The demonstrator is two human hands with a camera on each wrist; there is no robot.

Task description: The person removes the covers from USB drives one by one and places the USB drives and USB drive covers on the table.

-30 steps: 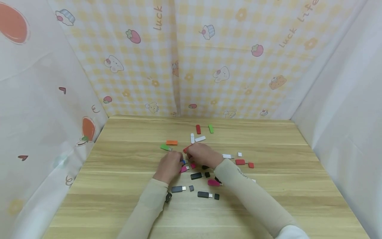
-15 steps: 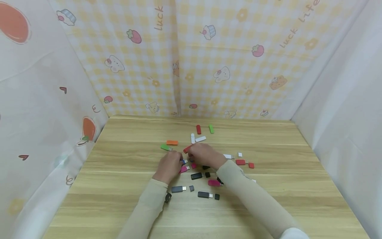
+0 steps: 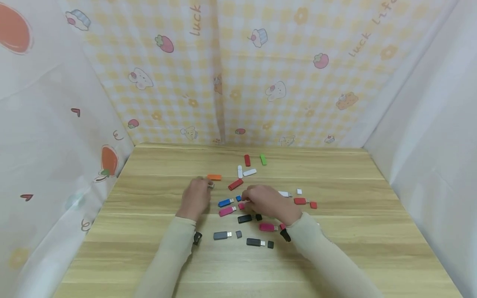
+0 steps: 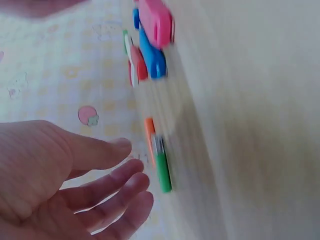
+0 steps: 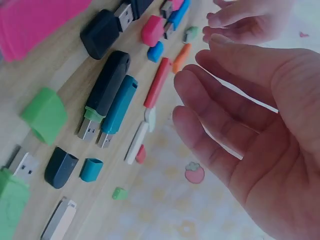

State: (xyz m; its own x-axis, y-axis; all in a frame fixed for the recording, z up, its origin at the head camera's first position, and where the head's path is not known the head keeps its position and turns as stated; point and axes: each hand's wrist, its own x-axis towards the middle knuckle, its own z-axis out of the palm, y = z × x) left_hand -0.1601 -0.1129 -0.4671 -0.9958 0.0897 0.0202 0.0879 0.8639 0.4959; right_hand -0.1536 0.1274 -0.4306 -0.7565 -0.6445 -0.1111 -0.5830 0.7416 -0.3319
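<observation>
My left hand (image 3: pixel 195 198) hovers just above a green USB stick (image 4: pixel 162 170), with loosely bent fingers and nothing between them in the left wrist view. In the head view that hand hides most of the green stick. My right hand (image 3: pixel 266 200) is held over the middle of the table, fingers relaxed and holding nothing, as the right wrist view (image 5: pixel 250 115) shows. Left of it lie a blue USB stick (image 3: pixel 225 203) with its blue cap (image 3: pixel 239 198) apart from the plug, and a pink USB stick (image 3: pixel 227 211) with a pink cap (image 3: pixel 241 205).
Behind the hands lie capped sticks: orange (image 3: pixel 214 177), red (image 3: pixel 235 184), white (image 3: pixel 249 172) and green (image 3: pixel 263 159). Uncapped grey (image 3: pixel 222 235), black (image 3: pixel 254 242) and red (image 3: pixel 299 201) sticks lie with caps nearby. A patterned cloth (image 3: pixel 238 82) hangs behind the wooden table (image 3: pixel 149 165).
My left hand has left the blue stick and moved left and back to the green one. My right hand has drawn right, away from the blue cap, uncovering it.
</observation>
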